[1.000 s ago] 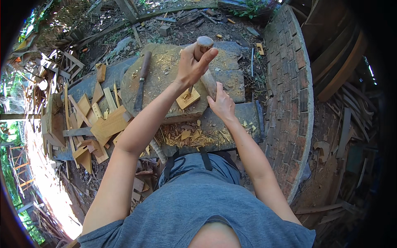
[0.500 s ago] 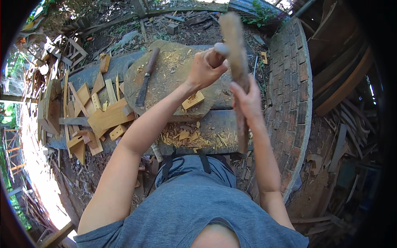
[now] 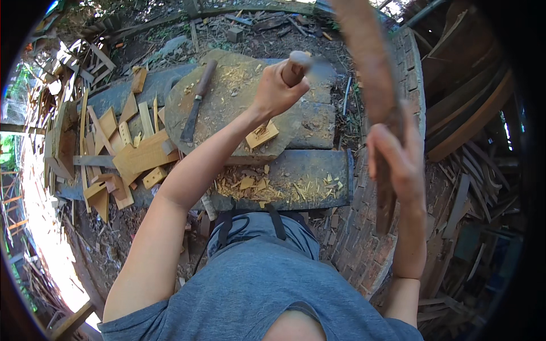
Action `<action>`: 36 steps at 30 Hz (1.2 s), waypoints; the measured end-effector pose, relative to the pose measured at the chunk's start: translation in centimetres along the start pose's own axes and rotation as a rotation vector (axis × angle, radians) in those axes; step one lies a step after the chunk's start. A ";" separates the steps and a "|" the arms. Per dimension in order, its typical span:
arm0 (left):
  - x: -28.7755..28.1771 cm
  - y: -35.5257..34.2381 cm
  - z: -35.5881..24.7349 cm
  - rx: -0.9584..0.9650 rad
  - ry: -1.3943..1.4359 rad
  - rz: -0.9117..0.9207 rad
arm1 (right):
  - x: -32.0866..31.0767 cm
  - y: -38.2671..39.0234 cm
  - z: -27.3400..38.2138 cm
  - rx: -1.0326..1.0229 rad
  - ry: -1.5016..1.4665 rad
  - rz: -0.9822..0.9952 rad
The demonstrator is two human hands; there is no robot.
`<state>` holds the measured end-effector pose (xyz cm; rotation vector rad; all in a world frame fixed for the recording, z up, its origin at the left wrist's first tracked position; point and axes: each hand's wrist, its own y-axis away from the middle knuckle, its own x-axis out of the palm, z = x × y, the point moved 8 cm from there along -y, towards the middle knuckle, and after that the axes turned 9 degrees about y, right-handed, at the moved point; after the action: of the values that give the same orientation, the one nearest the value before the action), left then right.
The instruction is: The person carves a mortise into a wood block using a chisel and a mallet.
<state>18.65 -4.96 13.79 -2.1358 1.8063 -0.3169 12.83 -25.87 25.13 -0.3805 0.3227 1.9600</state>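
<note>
My left hand is wrapped round the wooden handle of a chisel, whose pale, blurred butt end points up. Its lower part is mostly hidden behind my hand and forearm. Just beneath my wrist, a small yellowish wooden block with a cut recess lies on a broad wooden chopping block. Out to the right, my right hand grips a long, rough wooden club, smeared by motion. The club is apart from the chisel and reaches past the top edge of the view.
A second long-bladed tool with a wooden handle lies on the chopping block's left side. Left of it are piled wood offcuts. Wood chips litter the near bench. A curved brick wall runs along the right.
The club and my right hand have swung right, away from the chisel's butt. My left hand keeps its hold over the small block. The whole view has shifted slightly.
</note>
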 end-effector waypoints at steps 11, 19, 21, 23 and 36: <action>1.6 0.7 -0.3 0.051 -0.015 0.037 | -0.2 -1.0 -2.2 0.036 0.351 0.028; 2.4 -0.1 -0.5 0.044 -0.037 0.080 | -4.1 1.7 4.0 -0.366 0.324 -0.444; 2.8 0.0 0.0 0.069 -0.029 0.095 | 0.2 0.0 -0.2 -0.181 0.655 0.021; 2.6 0.0 0.2 0.124 -0.031 0.021 | 0.0 -0.6 0.2 -0.274 0.664 -0.092; 2.5 -0.1 0.1 0.127 -0.025 0.022 | -1.5 0.2 -3.5 0.107 0.389 0.009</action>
<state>19.20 -7.41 13.62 -2.0235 1.7453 -0.3874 13.65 -28.51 22.54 -0.6918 0.6762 1.8613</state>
